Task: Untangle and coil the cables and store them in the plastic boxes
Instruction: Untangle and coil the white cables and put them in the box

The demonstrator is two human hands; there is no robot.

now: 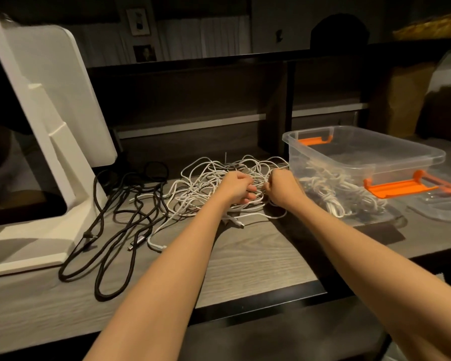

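Tangled cables [214, 178] mid tabletop [245, 256], both hands in the pile. Second cable bunch [120, 212] just left; monitor stand [50, 157] far left. Plastic box [362, 155] right, coiled cables [333, 191] inside, lid [443, 204] beyond it.

Dim, warm yellow light. My forearms cast soft shadows on table [245, 259]. Background toward 12 o'clock dark, soft, blurred. Wide-angle bend at 3 and 9 o'clock edges.
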